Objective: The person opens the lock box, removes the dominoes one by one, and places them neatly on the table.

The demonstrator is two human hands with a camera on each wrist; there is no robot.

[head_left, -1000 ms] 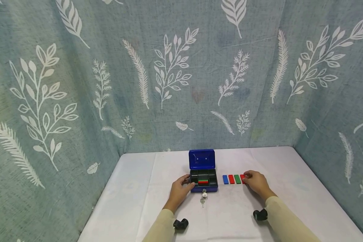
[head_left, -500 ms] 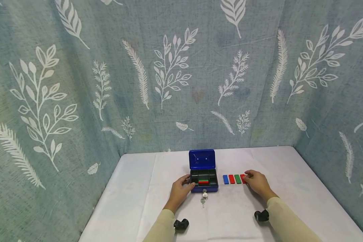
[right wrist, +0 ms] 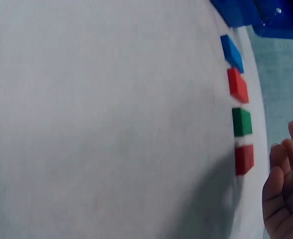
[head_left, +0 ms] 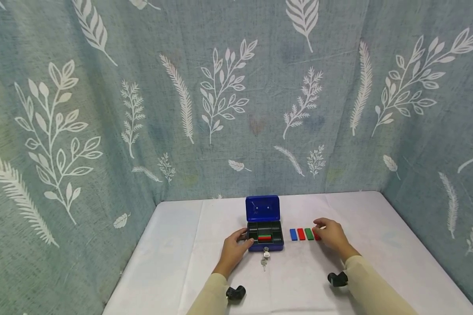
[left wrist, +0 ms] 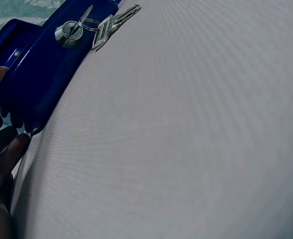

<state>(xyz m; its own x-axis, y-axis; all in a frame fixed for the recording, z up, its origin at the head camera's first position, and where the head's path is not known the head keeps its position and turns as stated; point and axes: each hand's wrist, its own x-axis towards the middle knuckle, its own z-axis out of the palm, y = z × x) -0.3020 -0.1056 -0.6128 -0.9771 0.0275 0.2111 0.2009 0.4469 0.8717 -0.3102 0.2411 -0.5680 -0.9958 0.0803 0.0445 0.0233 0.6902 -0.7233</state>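
From where I stand, the blue cash box (head_left: 277, 247) is near the middle of the worktop's (head_left: 173, 262) far edge, its lid (head_left: 262, 209) raised at that same side, so the inside can be reached from the near edge. The left hand (head_left: 233, 249) holds the box by its near left corner, with the thumb over the rim and the fingers against the outer wall; this is, I suppose, to keep it from sliding. The keys (head_left: 264, 263) hang from the lock (head_left: 266, 250) on the near wall, apart from both hands. Towards the worktop's right edge there is a row, well spaced, probably so each piece is easy to pick out: a blue block (head_left: 293, 235), a red block (head_left: 301, 234), a green block (head_left: 309, 234) and the last red block (right wrist: 244, 160). Over this last one is the right hand (head_left: 333, 236), its fingers loosely bent, not touching it, with nothing between them that I can see. Inside the box, beside the middle of the near wall, a red piece (head_left: 265, 239) and a green piece (head_left: 265, 236) lie close together, perhaps to save space.
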